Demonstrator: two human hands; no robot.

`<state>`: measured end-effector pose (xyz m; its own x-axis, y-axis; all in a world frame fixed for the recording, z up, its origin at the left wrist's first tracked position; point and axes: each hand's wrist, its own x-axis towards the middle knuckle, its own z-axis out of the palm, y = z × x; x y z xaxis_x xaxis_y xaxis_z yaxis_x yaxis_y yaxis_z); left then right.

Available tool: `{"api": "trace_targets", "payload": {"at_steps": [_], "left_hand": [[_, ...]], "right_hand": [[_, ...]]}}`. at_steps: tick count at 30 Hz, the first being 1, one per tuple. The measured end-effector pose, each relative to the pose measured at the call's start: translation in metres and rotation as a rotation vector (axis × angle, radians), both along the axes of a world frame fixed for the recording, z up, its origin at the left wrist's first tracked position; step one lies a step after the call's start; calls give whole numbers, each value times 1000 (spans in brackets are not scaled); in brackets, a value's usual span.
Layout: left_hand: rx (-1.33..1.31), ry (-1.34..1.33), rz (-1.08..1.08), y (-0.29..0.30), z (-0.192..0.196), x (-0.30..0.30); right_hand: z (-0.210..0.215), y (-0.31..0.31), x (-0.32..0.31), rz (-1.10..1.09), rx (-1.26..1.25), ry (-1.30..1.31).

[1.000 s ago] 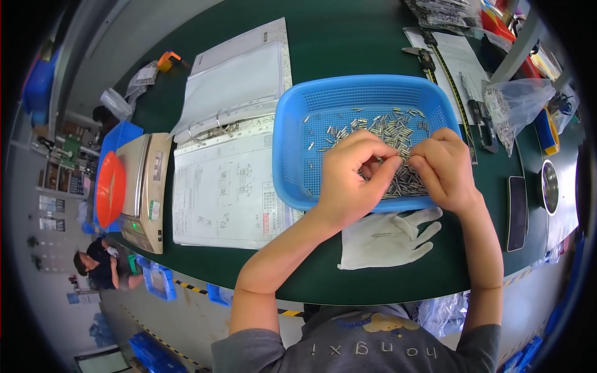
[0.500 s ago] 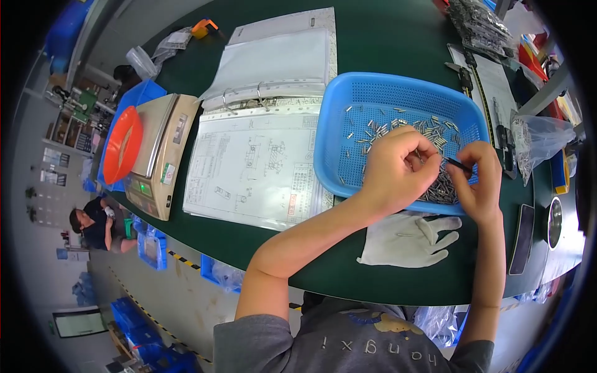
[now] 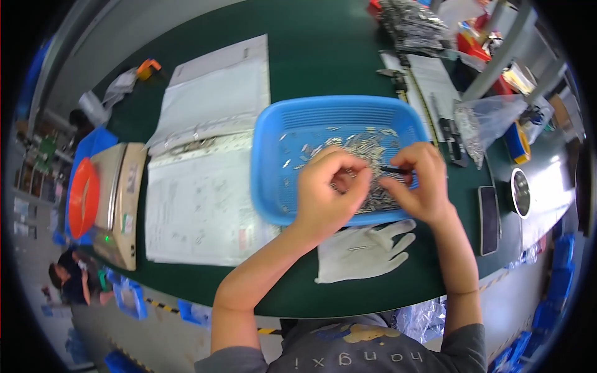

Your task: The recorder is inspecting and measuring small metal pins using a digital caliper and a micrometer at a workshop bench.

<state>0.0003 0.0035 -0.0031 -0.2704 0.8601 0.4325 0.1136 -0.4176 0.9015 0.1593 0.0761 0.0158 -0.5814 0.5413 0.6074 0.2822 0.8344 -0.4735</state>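
Observation:
My left hand [image 3: 326, 193] is closed in a pinch over a blue plastic basket [image 3: 260, 168]; whatever its fingertips hold is too small to make out. Beside it, my right hand [image 3: 426, 183] grips a thin black rod-like tool [image 3: 393, 170] between thumb and fingers. The tool's tip points left, close to the left fingertips. Many small metal pins [image 3: 373, 144] lie loose in the basket, thickest below and between the hands. On the table in front of the basket rests a white glove [image 3: 336, 264], with a thin metal piece on it.
Left of the basket lies an open ring binder [image 3: 193, 211] with drawings. Further left stands a weighing scale [image 3: 129, 205] with an orange-red dish [image 3: 84, 198]. On the right are a phone [image 3: 488, 221], a metal bowl [image 3: 520, 193], calipers [image 3: 453, 140] and bagged parts [image 3: 472, 133].
The whole view has shifted, so the table and basket sit further left in the picture. Both hands stay over the basket, in much the same pinching pose.

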Motion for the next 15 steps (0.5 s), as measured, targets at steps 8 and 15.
{"api": "trace_targets", "payload": {"at_steps": [8,15], "left_hand": [[31,43,14,-1,1,1],[-26,65,-48,-3,4,1]], "right_hand": [[1,2,0,58,21,48],[-2,5,4,99,87,-35]]}}
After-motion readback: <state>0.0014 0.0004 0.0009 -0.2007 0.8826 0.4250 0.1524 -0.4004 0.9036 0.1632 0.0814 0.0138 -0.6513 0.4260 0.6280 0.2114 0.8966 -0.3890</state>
